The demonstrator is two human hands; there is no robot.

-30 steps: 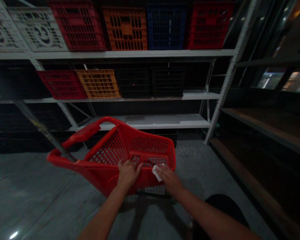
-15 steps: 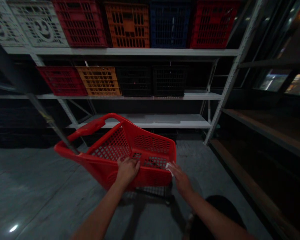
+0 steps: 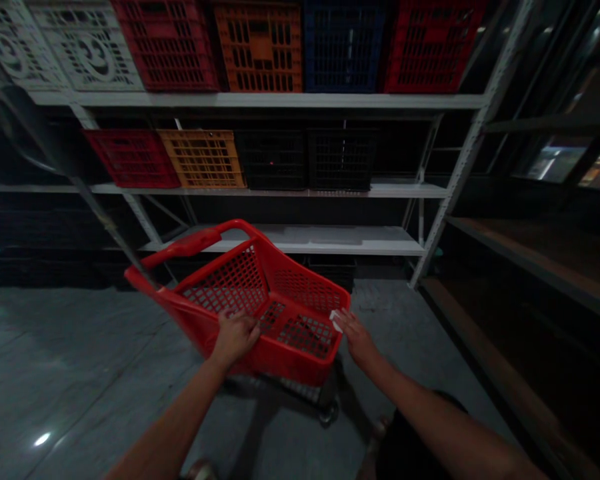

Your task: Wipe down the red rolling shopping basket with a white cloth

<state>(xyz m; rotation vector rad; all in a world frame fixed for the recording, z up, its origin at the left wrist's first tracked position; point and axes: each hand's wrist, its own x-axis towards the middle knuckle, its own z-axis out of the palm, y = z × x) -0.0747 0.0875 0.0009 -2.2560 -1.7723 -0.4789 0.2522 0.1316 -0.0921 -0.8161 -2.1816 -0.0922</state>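
The scene is dimly lit; glare is reflected by the near-left floor (image 3: 95,393); shadow is cast beneath the cart (image 3: 290,365).

From a distance I work with one view, a camera on the person's head, near the cart (image 3: 290,352) and above its close side, facing forward and down so that I see into it, with shelves (image 3: 280,101) behind it and floor (image 3: 90,373) around it.
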